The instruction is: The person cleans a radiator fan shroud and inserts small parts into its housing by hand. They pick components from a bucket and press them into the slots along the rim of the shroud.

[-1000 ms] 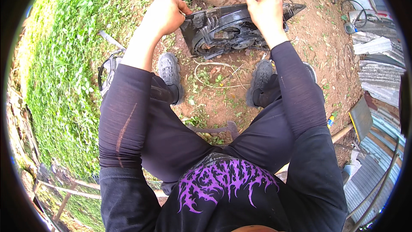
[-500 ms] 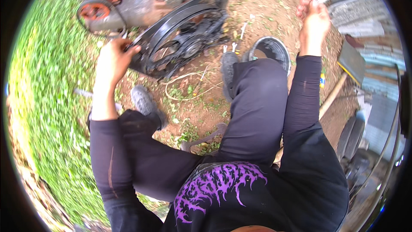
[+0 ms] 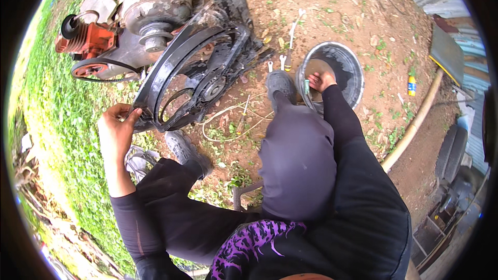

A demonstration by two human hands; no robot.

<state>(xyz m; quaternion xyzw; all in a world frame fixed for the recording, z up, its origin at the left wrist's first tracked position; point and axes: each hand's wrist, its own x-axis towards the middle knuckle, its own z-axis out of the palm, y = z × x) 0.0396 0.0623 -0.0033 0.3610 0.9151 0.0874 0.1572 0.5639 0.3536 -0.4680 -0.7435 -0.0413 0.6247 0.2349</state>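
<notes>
A black plastic fan shroud (image 3: 150, 80), wet and shiny with a round fan hub in it, leans on the ground at front left. My left hand (image 3: 118, 127) is closed on its near corner, thumb on top and fingers behind. My right hand (image 3: 322, 81) reaches into a black bucket (image 3: 357, 67) beside my right knee, over brownish water. Its fingers are curled, and what they hold, if anything, cannot be made out. A small greenish thing (image 3: 306, 87) shows at the bucket's inner left side, near the fingertips.
Behind the shroud lies a compressor with a red-orange pump (image 3: 93, 41) and a grey motor (image 3: 155, 0). Wrenches (image 3: 282, 62) and a pale looped cord (image 3: 220, 137) lie on the dirt. A shovel (image 3: 415, 124) and a small yellow-blue bottle (image 3: 412, 86) are at right.
My right hand has come down from the upper right into the bucket. My left hand stays on the shroud's corner. The view has shifted, so more of the compressor shows.
</notes>
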